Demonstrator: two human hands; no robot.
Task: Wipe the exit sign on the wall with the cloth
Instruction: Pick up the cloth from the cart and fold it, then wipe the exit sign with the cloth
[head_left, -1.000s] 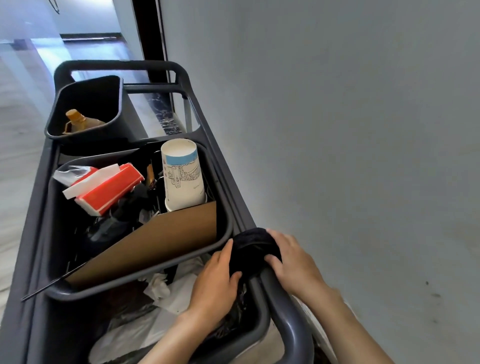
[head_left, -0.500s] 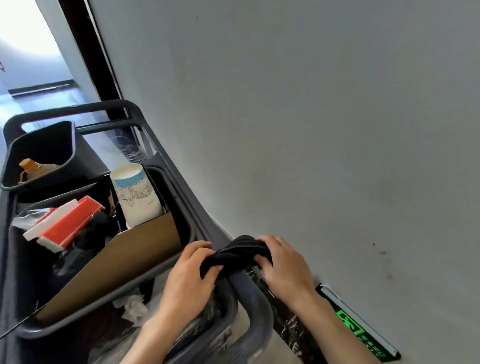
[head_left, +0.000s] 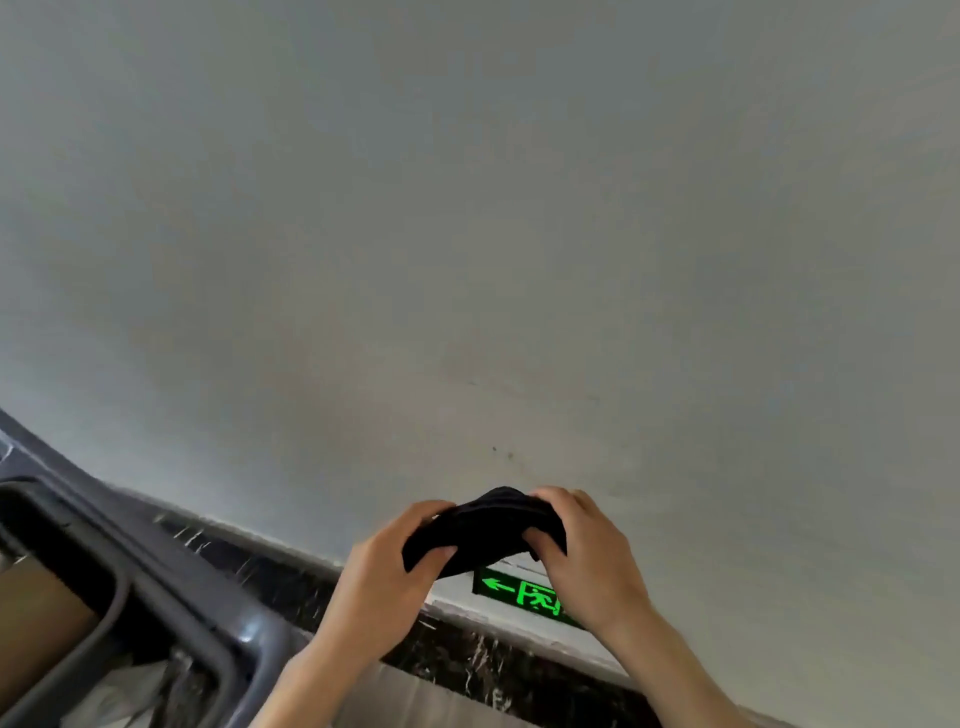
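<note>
A bunched black cloth (head_left: 483, 530) is held in the air between both hands, in front of the grey wall. My left hand (head_left: 387, 582) grips its left end and my right hand (head_left: 587, 556) grips its right end. Just below and behind the cloth, low on the wall, sits the exit sign (head_left: 519, 595), a dark panel with a glowing green arrow and running figure. Its right part is hidden behind my right hand and wrist. The cloth is apart from the sign.
The grey cleaning cart (head_left: 171, 582) stands at the lower left, with a brown cardboard sheet (head_left: 36, 623) in its bin. A dark marble skirting (head_left: 467, 670) runs along the foot of the plain grey wall (head_left: 467, 234).
Both hands lifted the cloth off the cart's handle and carried it right, toward the wall. My view swung right, so the cart slid to the left edge and the exit sign came into view.
</note>
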